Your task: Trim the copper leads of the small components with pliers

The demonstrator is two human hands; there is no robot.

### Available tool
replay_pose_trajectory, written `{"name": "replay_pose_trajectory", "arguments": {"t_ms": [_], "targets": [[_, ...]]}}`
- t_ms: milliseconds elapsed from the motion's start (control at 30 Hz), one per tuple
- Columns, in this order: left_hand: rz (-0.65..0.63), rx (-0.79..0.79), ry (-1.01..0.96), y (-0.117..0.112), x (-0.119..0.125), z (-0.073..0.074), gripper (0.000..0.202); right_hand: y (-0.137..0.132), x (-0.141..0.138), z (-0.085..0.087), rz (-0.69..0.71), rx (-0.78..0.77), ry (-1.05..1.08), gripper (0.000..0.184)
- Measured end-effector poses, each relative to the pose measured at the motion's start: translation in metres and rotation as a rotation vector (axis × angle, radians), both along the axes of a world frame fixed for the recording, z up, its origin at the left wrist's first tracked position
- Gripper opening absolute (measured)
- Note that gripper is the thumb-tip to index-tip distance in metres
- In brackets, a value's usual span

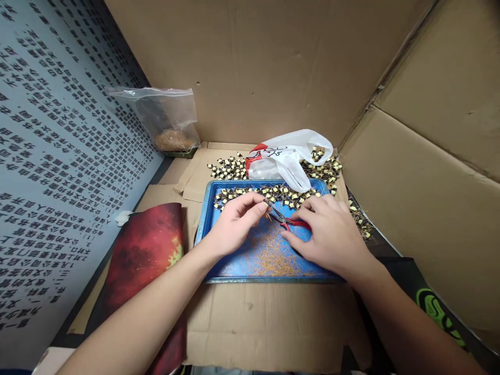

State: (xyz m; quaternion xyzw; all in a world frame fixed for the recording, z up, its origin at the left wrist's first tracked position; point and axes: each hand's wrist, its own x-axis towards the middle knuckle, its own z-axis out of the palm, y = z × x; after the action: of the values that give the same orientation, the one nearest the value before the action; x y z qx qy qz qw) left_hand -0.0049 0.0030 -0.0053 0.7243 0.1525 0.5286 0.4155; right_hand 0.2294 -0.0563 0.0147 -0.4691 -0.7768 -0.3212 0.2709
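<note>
My left hand (244, 219) is over the blue tray (230, 265), thumb and forefinger pinching a small black-and-yellow part (266, 205) with thin copper-coloured leads. In my right hand (328, 229) are red-handled pliers (299, 223), fingers wrapped round the grips. The jaws point left and reach up to the part at my left fingertips; whether they bite on a lead I cannot tell. Many like parts (289, 197) lie along the tray's far side. Loose copper-coloured wire clippings (277, 258) cover the tray's middle and near side.
Behind the tray, a white and red plastic bag (279, 159) lies among more of the parts (230, 167). A clear zip bag (172, 117) with copper-coloured bits stands back left. At left lies a red patterned mat (144, 255). Cardboard walls (273, 67) rise behind and right.
</note>
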Motion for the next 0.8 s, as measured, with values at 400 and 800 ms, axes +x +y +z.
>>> {"name": "replay_pose_trajectory", "arguments": {"t_ms": [400,800], "targets": [[0.102,0.086,-0.017,-0.007,0.001,0.002,0.034,0.005,-0.014,-0.011,-0.073,-0.074,0.041,0.020],[0.134,0.123,-0.007,-0.007,0.000,0.002,0.034,-0.002,-0.012,0.001,0.611,-0.746,1.122,0.043]]}}
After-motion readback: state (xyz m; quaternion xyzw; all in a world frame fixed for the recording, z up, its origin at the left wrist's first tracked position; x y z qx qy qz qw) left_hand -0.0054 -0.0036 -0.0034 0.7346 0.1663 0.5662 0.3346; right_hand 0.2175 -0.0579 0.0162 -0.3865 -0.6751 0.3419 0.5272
